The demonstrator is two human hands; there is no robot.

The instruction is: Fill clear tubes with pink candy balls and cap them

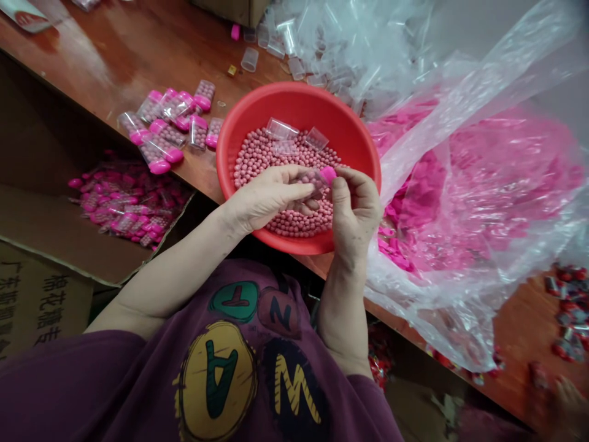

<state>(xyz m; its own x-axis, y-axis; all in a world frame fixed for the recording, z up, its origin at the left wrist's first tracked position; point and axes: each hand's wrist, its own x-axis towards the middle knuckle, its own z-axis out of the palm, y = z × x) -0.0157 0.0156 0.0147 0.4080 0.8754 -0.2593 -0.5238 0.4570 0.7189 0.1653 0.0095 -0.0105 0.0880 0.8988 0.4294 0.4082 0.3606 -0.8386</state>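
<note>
Nearest is the person's purple printed shirt [138, 380], and beyond it two bare hands meet over a round red plastic bowl [360, 147]. The left hand [267, 191] has its grip closed round a small clear plastic tube of pink beads [309, 178]; the right hand [356, 199] pinches the bright pink plastic cap [328, 174] at its end between thumb and forefinger. Whether that cap is fully seated, I can't tell.

To do this well, I'd steady the tube without squeezing, keep the cap square to the mouth and press evenly; over the bowl, any stray bead should drop back in.

Counting outward: one tube and one cap in hand. An open brown cardboard box [83, 248] at lower left holds a heap of pink-capped tubes [129, 205], beyond counting. In the bowl, three clear tubes [281, 129] lie on loose round pink beads [257, 166], too many to number. One clear plastic bag [460, 325] to the right bulges with countless pink pieces [488, 202]. On the reddish-brown counter [184, 55], left of the bowl, lie roughly ten filled, pink-capped tubes [168, 132], overlapping. Farthest is an uncountable pile of empty clear tubes [345, 49].
</note>
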